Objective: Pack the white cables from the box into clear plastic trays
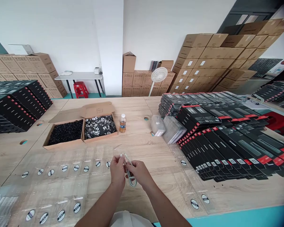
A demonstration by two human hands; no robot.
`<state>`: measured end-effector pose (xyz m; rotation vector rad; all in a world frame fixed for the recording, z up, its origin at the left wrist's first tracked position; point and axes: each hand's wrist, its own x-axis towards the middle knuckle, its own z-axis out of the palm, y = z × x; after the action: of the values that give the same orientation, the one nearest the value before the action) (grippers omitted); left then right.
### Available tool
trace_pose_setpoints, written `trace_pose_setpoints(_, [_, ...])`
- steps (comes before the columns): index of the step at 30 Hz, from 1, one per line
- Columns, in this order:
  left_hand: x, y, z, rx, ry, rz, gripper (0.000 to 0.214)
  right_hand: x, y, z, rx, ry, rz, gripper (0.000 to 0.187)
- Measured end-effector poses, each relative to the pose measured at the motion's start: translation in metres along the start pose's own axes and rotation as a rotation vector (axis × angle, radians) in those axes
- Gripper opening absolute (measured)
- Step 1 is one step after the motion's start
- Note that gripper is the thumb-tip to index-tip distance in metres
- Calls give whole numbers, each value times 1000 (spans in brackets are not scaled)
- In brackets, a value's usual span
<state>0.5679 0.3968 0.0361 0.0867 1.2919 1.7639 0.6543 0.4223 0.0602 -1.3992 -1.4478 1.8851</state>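
A coiled white cable (132, 180) is held between my two hands above the wooden table. My left hand (117, 168) pinches it near its plug ends, which stick up past the fingertips. With closed fingers my right hand (138, 171) grips the same cable from the other side, and the loop hangs below. Left of my hands lie rows of clear plastic sleeves (68, 183) with round black-and-white stickers. Beyond them are a carton of small black parts (65, 132) and a carton of black pieces with white marks (99, 126).
A drink bottle (122, 123) stands beside the cartons. Clear plastic trays (174, 129) and fanned black-and-red boxes (227, 151) cover the right side. More black boxes (21, 104) are stacked at left. Behind the table are a fan (159, 75) and brown cartons (203, 63).
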Motion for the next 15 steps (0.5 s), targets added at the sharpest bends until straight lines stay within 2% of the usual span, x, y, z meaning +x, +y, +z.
trace_pose_setpoints(3, [3,2,0,-16,7,14,32,-1,-2,2,-172,73,-72,14])
trace_pose_setpoints(7, [3,2,-3,-76,24,-38,36,-2,-3,7,-765,279,-261,12])
trace_pose_setpoints(9, [3,4,-5,-89,30,-77,37,-1,-3,10,-937,320,-286,13])
trace_pose_setpoints(11, [4,7,-6,-99,21,-85,37,2,-2,10,-928,303,-304,11])
trace_pose_setpoints(15, [4,20,-4,-102,-11,-40,35,3,-3,2,-661,228,-394,17])
